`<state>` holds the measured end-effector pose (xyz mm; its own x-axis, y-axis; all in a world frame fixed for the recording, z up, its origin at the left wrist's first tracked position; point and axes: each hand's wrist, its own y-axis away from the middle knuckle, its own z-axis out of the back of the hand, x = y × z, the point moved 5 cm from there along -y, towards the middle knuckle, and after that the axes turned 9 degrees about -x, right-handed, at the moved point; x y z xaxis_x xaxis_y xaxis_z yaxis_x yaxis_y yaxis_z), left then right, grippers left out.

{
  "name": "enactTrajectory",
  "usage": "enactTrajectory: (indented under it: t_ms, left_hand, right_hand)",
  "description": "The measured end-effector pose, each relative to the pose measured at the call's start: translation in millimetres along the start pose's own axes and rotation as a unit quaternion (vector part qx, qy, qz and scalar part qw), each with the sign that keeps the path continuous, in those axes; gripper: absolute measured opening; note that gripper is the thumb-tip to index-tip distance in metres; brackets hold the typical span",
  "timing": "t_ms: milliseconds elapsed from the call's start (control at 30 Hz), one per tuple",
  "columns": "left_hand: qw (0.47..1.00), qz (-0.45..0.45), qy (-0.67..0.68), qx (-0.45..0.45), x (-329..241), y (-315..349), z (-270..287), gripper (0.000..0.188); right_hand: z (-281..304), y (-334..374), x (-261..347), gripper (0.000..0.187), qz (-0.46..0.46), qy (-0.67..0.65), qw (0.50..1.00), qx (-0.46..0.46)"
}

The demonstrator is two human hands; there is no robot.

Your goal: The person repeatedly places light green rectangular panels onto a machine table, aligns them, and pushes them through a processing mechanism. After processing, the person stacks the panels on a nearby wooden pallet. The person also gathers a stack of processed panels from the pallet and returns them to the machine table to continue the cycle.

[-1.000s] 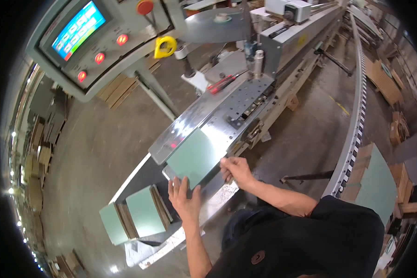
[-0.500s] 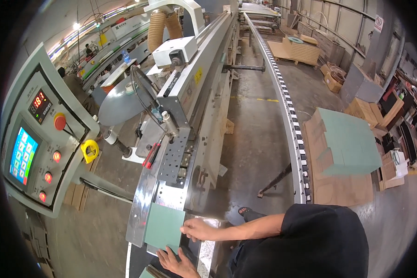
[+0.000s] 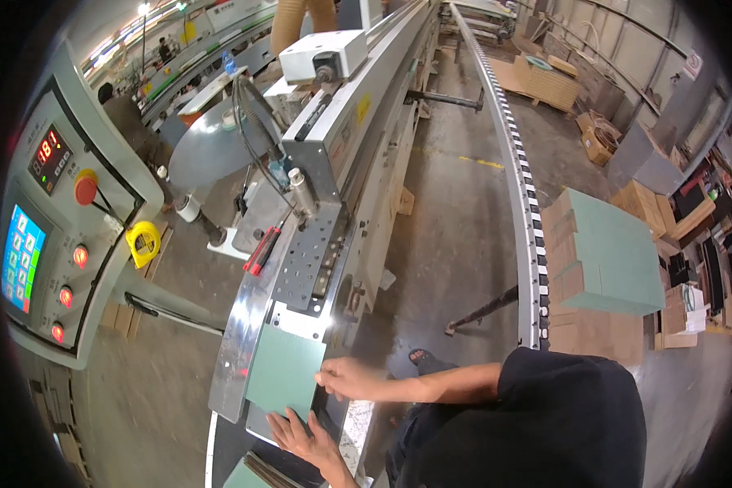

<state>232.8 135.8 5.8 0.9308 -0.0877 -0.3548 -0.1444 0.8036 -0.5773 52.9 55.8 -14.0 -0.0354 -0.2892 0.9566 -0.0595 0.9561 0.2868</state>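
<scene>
A flat green panel lies on the metal bed at the near end of a long machine. Its far edge is close to a bright metal plate. My right hand is closed at the panel's right edge, with the fingertips pinched against it. At the near edge, my left hand rests with fingers apart, the tips touching the panel. Below it, more green panels are partly visible at the lower rim of the head view.
A control box with a screen and lit buttons stands at left, a yellow tape measure on its edge. Red-handled pliers lie on the bed. A roller rail runs along the right. Beyond it sits a stack of green panels.
The green panel has slid forward, nearer the perforated guide, with both hands moving along with it. The view has shifted slightly too.
</scene>
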Motion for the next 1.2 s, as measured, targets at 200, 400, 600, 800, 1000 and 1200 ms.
enactTrajectory:
  t_ms: [200,400,600,800,1000,1200]
  left_hand:
    - [1.000,0.013,0.001,0.015,-30.7,-20.9,-15.2,0.044]
    - [1.000,0.022,0.009,0.016,-67.4,-42.7,-49.0,0.043]
    - [0.999,0.019,0.016,0.027,-108.0,-70.1,-87.4,0.045]
    - [1.000,0.001,0.020,0.010,-154.2,-104.6,-128.2,0.046]
    - [0.998,-0.023,0.062,-0.024,-196.2,-130.7,-171.3,0.042]
    - [0.993,-0.004,0.117,-0.017,-233.0,-160.1,-206.1,0.037]
  right_hand:
    - [21.3,-18.5,3.3,0.025,-0.041,-0.077,0.996,0.012]
    - [63.8,-50.3,15.4,0.028,-0.006,-0.042,0.999,-0.010]
    - [114.1,-84.4,29.9,0.029,-0.011,-0.050,0.999,0.001]
    - [167.2,-121.2,49.5,0.029,-0.011,-0.026,1.000,0.007]
    - [226.5,-166.6,48.6,0.027,0.006,0.000,1.000,-0.023]
    - [269.3,-191.4,70.1,0.028,0.035,-0.015,0.998,-0.051]
